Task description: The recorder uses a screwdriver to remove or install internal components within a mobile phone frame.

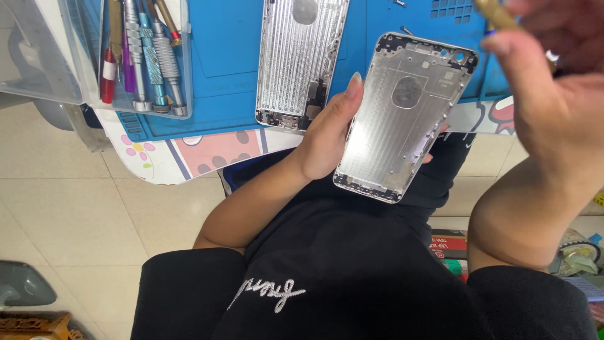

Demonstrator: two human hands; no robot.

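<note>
Off the counter (pixel 207 151) edge, over our lap: shell (pixel 402 119) gripped in left hand (pixel 327 135); right hand (pixel 553 82) beside it, closed on brass tool (pixel 497 14).

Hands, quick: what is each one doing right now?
Left hand: closed around the bare silver phone housing, holding it above the lap.
Right hand: raised, gripping a brass-coloured tool; the fingers are blurred.

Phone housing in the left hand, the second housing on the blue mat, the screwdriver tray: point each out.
Held phone housing (pixel 402 119): head view, middle of its bare inner back.
Second housing (pixel 296 56): head view, ribbed inner face.
Screwdriver tray (pixel 186 75): head view, clear right wall.
</note>
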